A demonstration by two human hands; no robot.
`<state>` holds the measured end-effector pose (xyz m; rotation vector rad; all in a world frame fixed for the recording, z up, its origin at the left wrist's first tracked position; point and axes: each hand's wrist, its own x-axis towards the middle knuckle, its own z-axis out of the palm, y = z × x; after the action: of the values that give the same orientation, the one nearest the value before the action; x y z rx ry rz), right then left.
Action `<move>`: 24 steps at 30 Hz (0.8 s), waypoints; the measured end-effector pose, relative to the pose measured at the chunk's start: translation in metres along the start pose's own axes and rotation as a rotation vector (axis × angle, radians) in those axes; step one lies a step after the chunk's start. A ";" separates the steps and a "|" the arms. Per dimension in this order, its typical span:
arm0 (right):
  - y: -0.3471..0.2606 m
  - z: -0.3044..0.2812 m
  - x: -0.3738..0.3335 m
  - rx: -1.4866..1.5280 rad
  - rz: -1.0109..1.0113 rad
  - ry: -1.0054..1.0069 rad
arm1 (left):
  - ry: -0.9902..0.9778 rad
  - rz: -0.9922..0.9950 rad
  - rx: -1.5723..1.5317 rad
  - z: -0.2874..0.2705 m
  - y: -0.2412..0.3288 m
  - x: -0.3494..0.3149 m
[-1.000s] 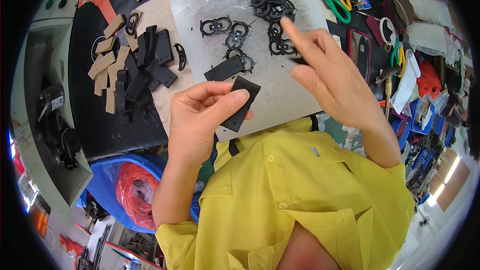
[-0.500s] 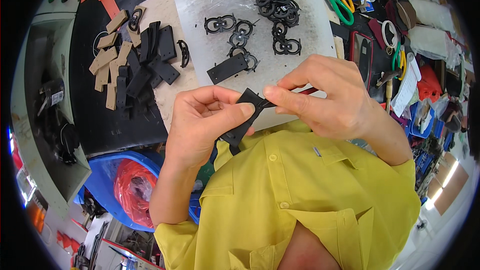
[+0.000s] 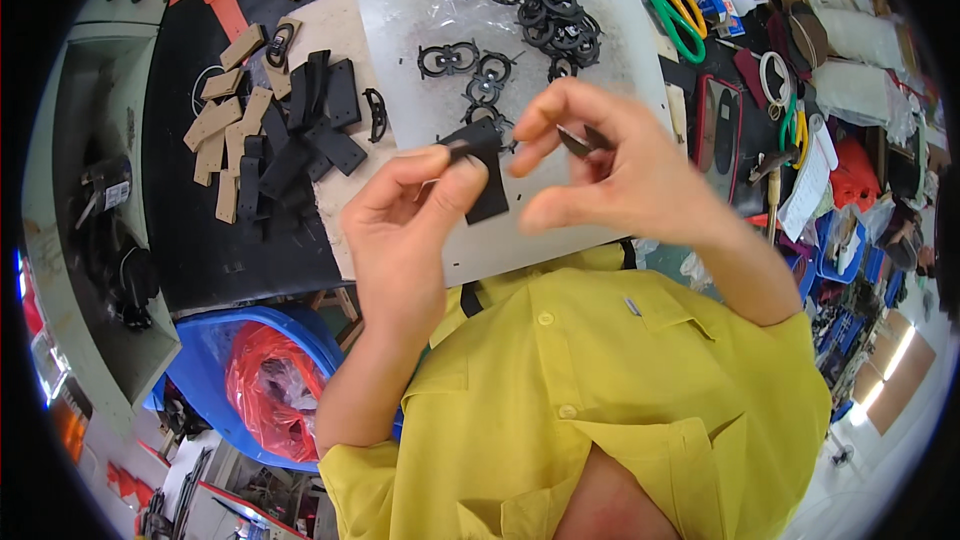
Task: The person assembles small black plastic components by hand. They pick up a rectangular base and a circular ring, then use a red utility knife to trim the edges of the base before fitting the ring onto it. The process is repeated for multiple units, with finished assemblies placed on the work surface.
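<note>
My left hand (image 3: 410,215) pinches a flat black rectangular piece (image 3: 489,198) between thumb and fingers over the pale mat (image 3: 400,0). Another dark edge lies behind the fingertips; whether it is a separate piece I cannot tell. Just to the right, my right hand (image 3: 625,165) has its thumb and forefinger apart, smeared by motion. A dark, pointed tool (image 3: 583,140) is tucked across its curled fingers, its exact kind unclear. Beyond the hands lie black double-ring parts (image 3: 488,78), with a heap of ring parts (image 3: 558,22) farther right.
Black flat pieces (image 3: 310,130) and tan flat pieces (image 3: 228,130) lie piled at the left, near a curved black part (image 3: 376,115). Green-handled scissors (image 3: 678,28) and a red-rimmed case (image 3: 718,130) lie at the right. A blue bin (image 3: 205,360) stands below the table's left side.
My right hand has come away from the black piece, its thumb and forefinger spreading. My left hand has moved slightly up and tilted the piece, which now hangs downward. The view has shifted slightly.
</note>
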<state>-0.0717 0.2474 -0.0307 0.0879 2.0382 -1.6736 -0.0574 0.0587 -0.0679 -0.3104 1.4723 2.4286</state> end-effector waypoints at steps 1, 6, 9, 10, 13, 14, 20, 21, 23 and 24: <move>0.006 0.013 0.000 0.110 -0.019 0.066 | 0.068 0.000 -0.139 0.004 -0.005 0.002; 0.012 0.015 0.001 -0.004 -0.170 0.283 | -0.036 -0.129 -0.020 0.006 -0.001 0.001; 0.002 -0.008 -0.002 -0.349 -0.339 0.080 | -0.191 -0.204 0.148 -0.006 0.013 0.002; 0.005 -0.010 -0.001 -0.433 -0.442 0.056 | -0.235 -0.214 0.214 -0.010 0.015 0.002; 0.006 -0.014 0.000 -0.577 -0.563 -0.003 | -0.262 -0.243 0.345 -0.007 0.016 0.001; 0.006 -0.013 -0.002 -0.660 -0.550 0.023 | -0.258 -0.242 0.366 -0.005 0.015 -0.001; 0.007 0.006 -0.006 -0.950 -0.666 0.464 | -0.123 -0.251 0.333 -0.001 0.001 -0.003; 0.005 0.009 -0.015 -0.933 -0.632 0.454 | -0.074 -0.267 0.311 -0.001 0.000 -0.002; 0.009 0.013 -0.025 -0.872 -0.654 0.435 | -0.040 -0.252 0.289 0.000 0.000 -0.001; 0.020 0.017 -0.028 -0.825 -0.712 0.420 | -0.024 -0.244 0.278 0.001 0.000 -0.001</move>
<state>-0.0348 0.2440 -0.0395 -0.6875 3.1803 -1.0276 -0.0566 0.0595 -0.0675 -0.3738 1.6312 2.0039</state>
